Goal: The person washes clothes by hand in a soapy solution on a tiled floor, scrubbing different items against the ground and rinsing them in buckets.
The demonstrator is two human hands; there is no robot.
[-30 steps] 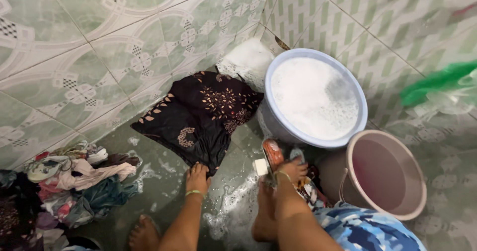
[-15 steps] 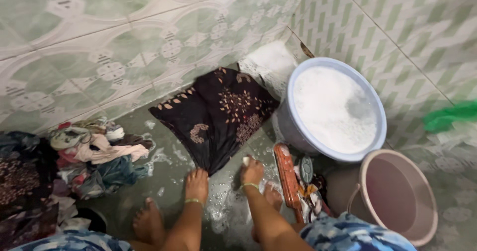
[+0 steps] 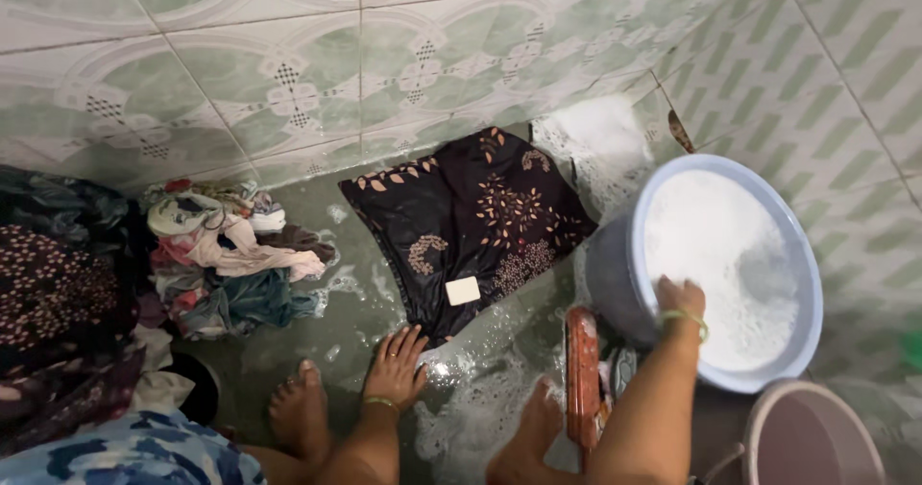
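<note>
A dark patterned cloth (image 3: 471,221) lies spread flat on the wet tiled floor, with a small white soap bar (image 3: 463,291) resting on its near part. My left hand (image 3: 396,365) is pressed flat on the wet floor at the cloth's near corner, fingers apart. My right hand (image 3: 680,298) rests on the near rim of a light blue basin (image 3: 663,206) full of white suds. An orange scrubbing brush (image 3: 581,375) lies on the floor between my arms, beside my right foot.
A heap of mixed wet clothes (image 3: 226,259) sits at the left, with more dark patterned clothing (image 3: 53,283) beside it. A pink bucket (image 3: 812,437) stands at the lower right. Patterned tiled walls close in behind and to the right. Foam (image 3: 600,125) lies in the corner.
My right hand left the soap bar on the cloth and moved right to the basin's rim. My left hand stays at the cloth's near corner. The view shifted left.
</note>
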